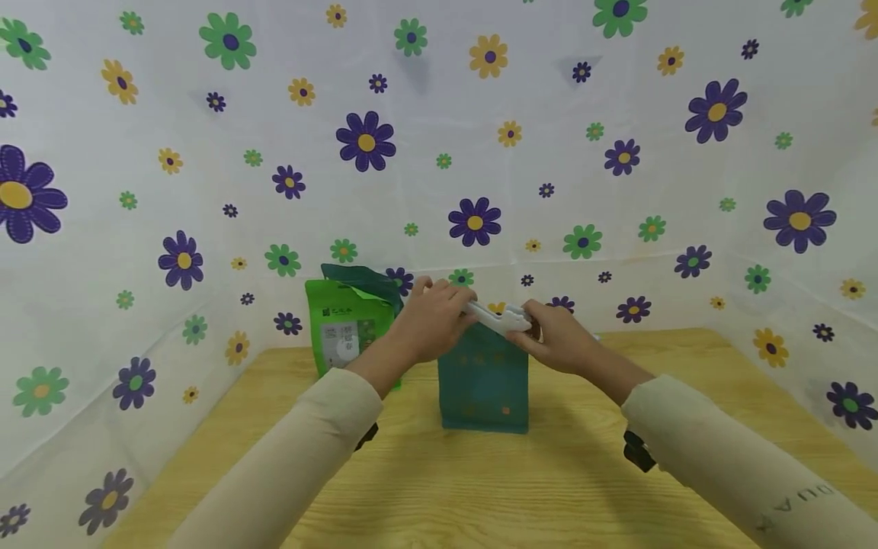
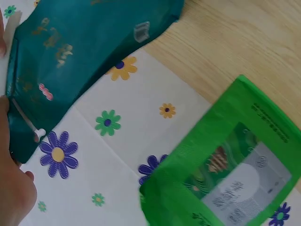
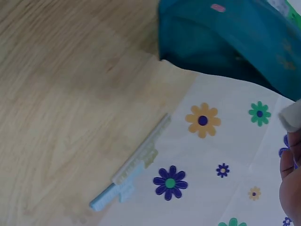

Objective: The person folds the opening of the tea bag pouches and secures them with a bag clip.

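Observation:
A teal pouch point(image 1: 483, 385) stands upright on the table, with a white bag-sealing clip point(image 1: 495, 319) slanting across its top edge. My left hand point(image 1: 434, 320) grips the pouch's top left corner, fingers curled over it by the clip's end. In the left wrist view, the clip's thin white arm point(image 2: 28, 117) lies against the pouch point(image 2: 84, 52) beside that hand point(image 2: 16, 188). With thumb and fingers, my right hand point(image 1: 559, 335) pinches the clip's wider right end. Only part of the right hand point(image 3: 290, 188) and a white clip end point(image 3: 291, 117) show in the right wrist view.
To the left stands a bright green pouch point(image 1: 336, 324), with a dark teal edge point(image 1: 363, 280) behind its top. Another clip, pale blue and whitish point(image 3: 134, 169), lies by the table's back edge. A flower-printed white cloth point(image 1: 425, 198) encloses the wooden table point(image 1: 411, 488).

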### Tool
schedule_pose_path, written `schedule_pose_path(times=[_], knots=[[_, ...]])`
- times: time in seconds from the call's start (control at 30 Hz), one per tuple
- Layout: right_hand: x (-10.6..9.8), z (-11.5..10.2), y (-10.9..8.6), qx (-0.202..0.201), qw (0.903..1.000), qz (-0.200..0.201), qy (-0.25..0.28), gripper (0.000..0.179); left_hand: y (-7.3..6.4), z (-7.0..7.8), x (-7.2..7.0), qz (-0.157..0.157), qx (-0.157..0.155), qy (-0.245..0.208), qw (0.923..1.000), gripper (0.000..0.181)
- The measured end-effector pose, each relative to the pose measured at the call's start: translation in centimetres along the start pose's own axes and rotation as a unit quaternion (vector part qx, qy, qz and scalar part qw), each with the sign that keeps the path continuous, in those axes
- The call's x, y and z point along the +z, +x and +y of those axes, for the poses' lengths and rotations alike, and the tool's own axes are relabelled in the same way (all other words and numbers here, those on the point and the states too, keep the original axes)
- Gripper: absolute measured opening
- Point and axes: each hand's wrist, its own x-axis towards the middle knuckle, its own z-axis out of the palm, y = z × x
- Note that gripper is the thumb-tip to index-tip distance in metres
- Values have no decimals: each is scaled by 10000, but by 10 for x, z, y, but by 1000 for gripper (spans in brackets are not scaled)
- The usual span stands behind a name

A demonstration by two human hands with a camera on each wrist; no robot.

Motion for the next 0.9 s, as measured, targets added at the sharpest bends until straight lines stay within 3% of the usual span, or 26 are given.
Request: schedule_pose_path(times=[0.3, 0.4, 0.63, 0.9], knots=[[24, 18, -20, 586, 9965, -566, 164, 53, -33, -39, 14, 230, -459, -134, 9986, 35], [29, 21, -25, 702, 9955, -537, 355, 51, -47, -53, 21, 294, -542, -216, 9979, 31], [38, 34, -34, 805, 9944, -371, 576, 52, -77, -75, 37, 94, -893, -253, 9956, 32], [50, 40, -42, 974, 9902, -739, 670, 51, -110, -98, 57, 153, -1447, -511, 9880, 29]])
